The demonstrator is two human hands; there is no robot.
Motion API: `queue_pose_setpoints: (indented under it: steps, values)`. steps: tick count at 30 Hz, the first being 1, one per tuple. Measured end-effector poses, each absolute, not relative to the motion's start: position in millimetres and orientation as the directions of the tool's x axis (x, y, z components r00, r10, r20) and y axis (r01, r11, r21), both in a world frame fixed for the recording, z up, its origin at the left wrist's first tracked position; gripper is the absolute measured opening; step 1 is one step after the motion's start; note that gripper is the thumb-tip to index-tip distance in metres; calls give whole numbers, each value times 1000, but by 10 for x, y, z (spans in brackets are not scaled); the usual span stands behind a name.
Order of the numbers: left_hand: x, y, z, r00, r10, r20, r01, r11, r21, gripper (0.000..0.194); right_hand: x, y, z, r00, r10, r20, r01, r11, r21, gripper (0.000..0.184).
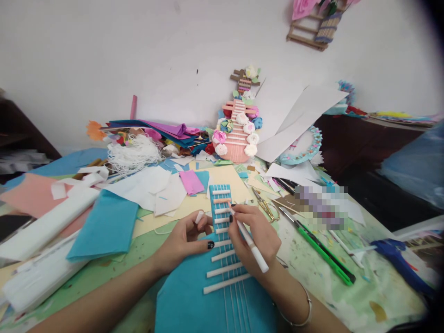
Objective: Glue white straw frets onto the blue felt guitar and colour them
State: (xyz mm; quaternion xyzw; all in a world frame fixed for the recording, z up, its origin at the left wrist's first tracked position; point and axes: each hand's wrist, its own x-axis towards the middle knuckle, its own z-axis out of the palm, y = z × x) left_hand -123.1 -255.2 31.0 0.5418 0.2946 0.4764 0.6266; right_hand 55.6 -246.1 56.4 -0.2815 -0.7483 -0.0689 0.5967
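A blue paper guitar point(183, 296) lies in front of me, with thin white strings along its neck and several white rods across them. One rod near the top point(221, 201) is peach-coloured. My right hand point(258, 233) grips a white marker point(255, 252), its tip end close to the peach rod. In the fingers of my left hand point(185, 238) is a small white cap point(199, 216). That hand's thumb rests against the left side of the guitar beside the neck.
A decorated pink guitar point(237, 134) leans on the wall. To the right lie gold scissors point(266, 206), a green utility knife point(322, 254) and dark blue-handled scissors point(398, 259). Folded blue paper point(106, 226), white rolls point(52, 226) and tangled white string point(133, 155) are at left.
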Motion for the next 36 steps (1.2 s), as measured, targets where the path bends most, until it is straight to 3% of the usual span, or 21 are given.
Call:
queue_pose_setpoints:
  steps: [25, 36]
  values:
    - [-1242, -2533, 256, 352, 925, 143, -274, -44, 961, 43, 574, -2441, 558, -116, 329, 937, 532, 817, -221, 24]
    - [-1295, -2403, 184, 366, 928, 66, -242, 27, 970, 50, 847, -2221, 575, 3, 361, 933, 658, 702, -274, 17]
